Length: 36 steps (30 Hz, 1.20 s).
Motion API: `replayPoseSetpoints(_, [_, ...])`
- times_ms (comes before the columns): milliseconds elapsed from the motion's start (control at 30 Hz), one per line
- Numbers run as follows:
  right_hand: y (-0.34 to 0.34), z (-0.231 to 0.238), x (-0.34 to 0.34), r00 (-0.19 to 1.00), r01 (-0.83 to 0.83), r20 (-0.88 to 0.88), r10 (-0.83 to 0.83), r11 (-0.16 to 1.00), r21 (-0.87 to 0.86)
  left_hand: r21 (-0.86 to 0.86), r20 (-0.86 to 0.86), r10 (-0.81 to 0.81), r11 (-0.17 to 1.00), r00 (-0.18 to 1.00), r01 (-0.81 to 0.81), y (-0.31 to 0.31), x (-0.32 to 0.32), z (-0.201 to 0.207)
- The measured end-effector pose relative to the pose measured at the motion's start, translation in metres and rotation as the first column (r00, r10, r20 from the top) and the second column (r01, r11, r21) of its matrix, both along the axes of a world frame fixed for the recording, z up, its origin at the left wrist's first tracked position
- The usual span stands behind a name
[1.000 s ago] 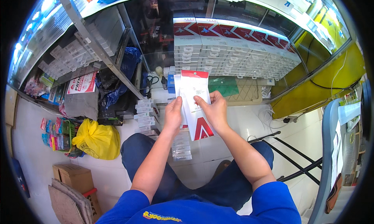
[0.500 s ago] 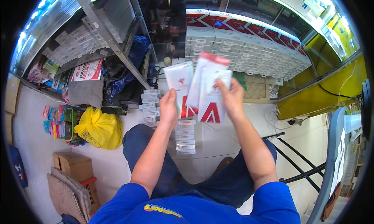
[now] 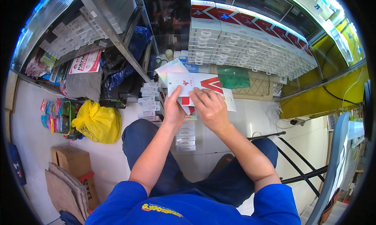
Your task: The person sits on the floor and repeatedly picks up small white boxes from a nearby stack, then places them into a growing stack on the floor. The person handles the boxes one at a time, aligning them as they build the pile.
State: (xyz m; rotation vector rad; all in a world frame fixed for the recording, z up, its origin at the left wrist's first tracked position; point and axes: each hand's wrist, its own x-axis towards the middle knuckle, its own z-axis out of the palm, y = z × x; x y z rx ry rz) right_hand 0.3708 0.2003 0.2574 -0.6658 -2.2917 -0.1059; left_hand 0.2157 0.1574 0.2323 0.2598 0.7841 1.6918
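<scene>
Several flat white packets with red chevron prints (image 3: pixel 192 82) overlap, fanned at different angles, in front of me above the floor. My left hand (image 3: pixel 175 109) grips them at their near left side, thumb on top. My right hand (image 3: pixel 211 111) holds their near right side, its fingers over the top packet; its thumb is mostly hidden. A shiny, pale iridescent packet (image 3: pixel 170 68) sticks out at the far left of the bunch. Beneath, a row of small white boxes (image 3: pixel 185 139) lies on the floor between my knees, and another stack of white boxes (image 3: pixel 150 103) stands left of it.
Ahead, a shelf holds a large pile of white boxes (image 3: pixel 250 45) with red-topped ones along it. A green sheet (image 3: pixel 234 77) lies below them. At left are a yellow bag (image 3: pixel 98 123), a green basket (image 3: pixel 68 119) and a cardboard box (image 3: pixel 72 160). Black metal legs (image 3: pixel 297 162) stand at right.
The packets, held upright and apart in two hands, are now brought together, turned sideways and overlapping. My right hand has moved left and nearer, toward my left hand. The green sheet shows more.
</scene>
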Motion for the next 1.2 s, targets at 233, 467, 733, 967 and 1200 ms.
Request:
replayPoseSetpoints(233, [0.000,0.041,0.018,0.975,-0.222,-0.064,0.214,0.894,-0.390,-0.120,-0.157,0.137,0.980,0.978,-0.156,0.014,-0.056,-0.005])
replayPoseSetpoints(467, [0.044,0.035,0.037,0.927,-0.273,-0.353,-0.128,0.415,-0.868,-0.114,-0.444,-0.294,0.955,0.846,0.272,-0.001,-0.043,-0.001])
replayPoseSetpoints(733, [0.047,-0.001,0.023,0.789,-0.169,-0.426,-0.442,0.510,-0.843,-0.095,-0.372,0.032,0.993,0.928,-0.072,0.010,-0.001,-0.022])
replayPoseSetpoints(967, [0.039,-0.034,0.004,0.915,-0.047,-0.199,-0.351,0.397,-0.916,-0.156,-0.381,-0.188,0.978,0.905,0.137,0.003,0.015,-0.041])
replayPoseSetpoints(1200, [0.020,-0.050,-0.011,0.977,-0.160,-0.191,-0.099,0.260,-0.952,0.082,0.017,-0.310,0.948,0.950,0.308,0.001,0.007,-0.027])
